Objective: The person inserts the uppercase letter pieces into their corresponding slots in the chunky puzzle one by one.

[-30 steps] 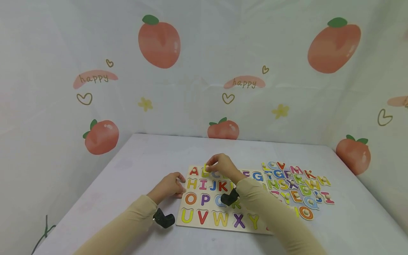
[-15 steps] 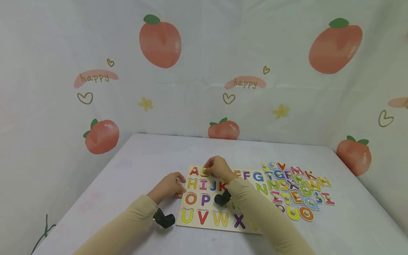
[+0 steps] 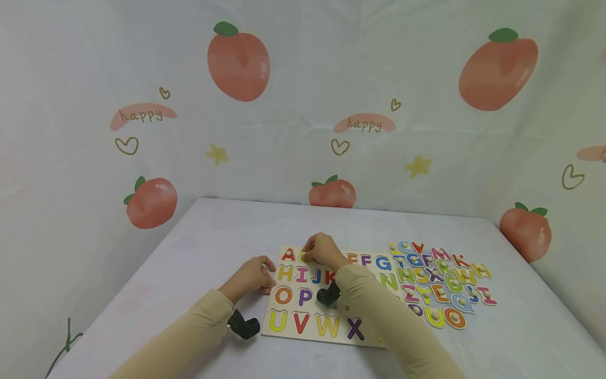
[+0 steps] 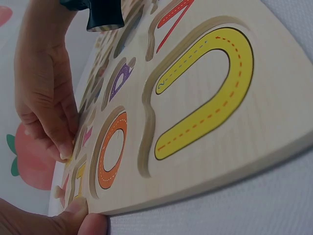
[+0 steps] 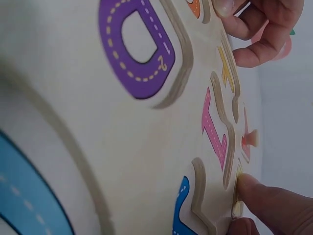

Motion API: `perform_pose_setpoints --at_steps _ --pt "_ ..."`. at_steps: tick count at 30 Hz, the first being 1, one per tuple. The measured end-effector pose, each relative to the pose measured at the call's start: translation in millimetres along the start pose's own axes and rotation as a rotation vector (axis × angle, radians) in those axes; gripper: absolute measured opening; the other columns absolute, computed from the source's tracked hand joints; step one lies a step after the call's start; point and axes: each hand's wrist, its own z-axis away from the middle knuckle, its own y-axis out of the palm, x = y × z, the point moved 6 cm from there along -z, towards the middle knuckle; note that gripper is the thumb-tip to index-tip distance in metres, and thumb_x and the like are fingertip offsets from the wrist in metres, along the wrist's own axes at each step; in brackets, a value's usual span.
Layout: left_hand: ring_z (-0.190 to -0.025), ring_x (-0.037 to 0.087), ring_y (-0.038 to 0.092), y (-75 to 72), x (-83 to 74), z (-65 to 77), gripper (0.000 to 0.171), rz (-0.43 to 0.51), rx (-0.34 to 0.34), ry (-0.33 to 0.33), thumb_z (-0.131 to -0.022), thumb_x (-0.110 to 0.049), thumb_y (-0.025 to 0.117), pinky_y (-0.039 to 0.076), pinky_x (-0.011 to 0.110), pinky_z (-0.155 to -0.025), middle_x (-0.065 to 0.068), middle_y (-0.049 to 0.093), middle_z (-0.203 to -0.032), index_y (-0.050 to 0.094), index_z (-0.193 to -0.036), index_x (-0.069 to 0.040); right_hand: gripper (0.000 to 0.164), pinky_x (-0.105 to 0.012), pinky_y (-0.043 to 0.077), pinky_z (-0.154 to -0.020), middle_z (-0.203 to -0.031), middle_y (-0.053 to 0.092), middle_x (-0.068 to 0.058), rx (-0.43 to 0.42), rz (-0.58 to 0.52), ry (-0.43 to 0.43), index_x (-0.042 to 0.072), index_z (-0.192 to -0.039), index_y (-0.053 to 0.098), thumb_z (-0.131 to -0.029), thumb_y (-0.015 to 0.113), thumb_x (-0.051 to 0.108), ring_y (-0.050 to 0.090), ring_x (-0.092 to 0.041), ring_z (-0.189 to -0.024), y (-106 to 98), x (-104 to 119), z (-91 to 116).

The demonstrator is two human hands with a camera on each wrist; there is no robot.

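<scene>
A wooden alphabet puzzle board [image 3: 326, 337] lies on the table. My right hand [image 3: 326, 250] is at its far left part, thumb and finger pinching a yellow letter piece [image 5: 238, 196] in the slot beside the A. The fingers hide most of that piece in the head view. The red A piece [image 3: 288, 255] sits in its slot, its knob standing up in the right wrist view. My left hand [image 3: 253, 275] rests at the board's left edge, thumb tip [image 4: 76, 205] against the rim, fingers loosely bent.
Loose knobbed letter pieces lie in a cluster right of the board, with an orange O [image 3: 455, 317] and a yellow U [image 3: 435, 317] nearest. Behind the white table [image 3: 227, 226] hangs a printed curtain [image 3: 284, 105]. My right forearm [image 3: 397, 321] covers part of the board.
My right hand has moved slightly left and down, bringing the yellow letter piece from above the board into the slot beside the A. The left hand has stayed in place.
</scene>
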Motion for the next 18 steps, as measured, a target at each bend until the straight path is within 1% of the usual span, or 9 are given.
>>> perform_pose_setpoints --at_steps 4,8,11,14,18 --pt "-0.056 0.011 0.058 0.0 0.2 0.2 0.029 -0.011 0.002 -0.007 -0.081 0.003 0.072 0.051 0.019 -0.051 0.006 0.060 -0.071 0.056 -0.105 -0.002 0.012 -0.021 0.045 -0.062 -0.080 0.064 -0.003 0.013 0.001 0.012 0.006 -0.086 0.069 -0.080 0.078 0.011 0.056 -0.013 -0.072 0.5 -0.2 0.5" --pt "-0.056 0.011 0.058 -0.3 -0.5 1.1 0.029 -0.014 0.000 -0.007 -0.081 0.003 0.072 0.050 0.019 -0.051 0.006 0.060 -0.071 0.056 -0.105 -0.002 0.017 -0.023 0.049 -0.066 -0.089 0.065 -0.005 0.029 -0.007 0.027 0.007 -0.093 0.068 -0.081 0.078 0.014 0.058 -0.015 -0.076 -1.7 -0.5 2.9" --pt "-0.056 0.012 0.058 -0.4 -1.2 1.3 0.029 -0.012 0.002 -0.004 -0.081 0.003 0.072 0.050 0.019 -0.051 0.006 0.060 -0.071 0.056 -0.105 -0.001 0.021 -0.025 0.051 -0.069 -0.096 0.064 -0.006 0.028 -0.015 0.033 0.008 -0.098 0.067 -0.082 0.078 0.017 0.059 -0.015 -0.079 -7.5 -1.6 4.9" --pt "-0.056 0.011 0.058 -0.6 -1.6 1.5 0.029 -0.006 0.005 -0.001 -0.082 0.003 0.072 0.051 0.019 -0.051 0.006 0.060 -0.072 0.056 -0.106 -0.001 0.024 -0.027 0.053 -0.073 -0.098 0.064 -0.006 0.019 -0.038 0.021 0.009 -0.101 0.067 -0.083 0.077 0.019 0.060 -0.016 -0.080 -19.3 -2.8 7.3" --pt "-0.056 0.011 0.058 -1.1 -0.5 0.8 0.030 -0.001 0.010 0.001 -0.082 0.003 0.071 0.052 0.020 -0.052 0.006 0.060 -0.072 0.055 -0.107 -0.001 0.026 -0.032 0.055 -0.080 -0.100 0.064 -0.008 -0.005 -0.090 -0.038 0.007 -0.105 0.067 -0.084 0.076 0.019 0.064 -0.019 -0.084 -46.8 -3.4 15.9"
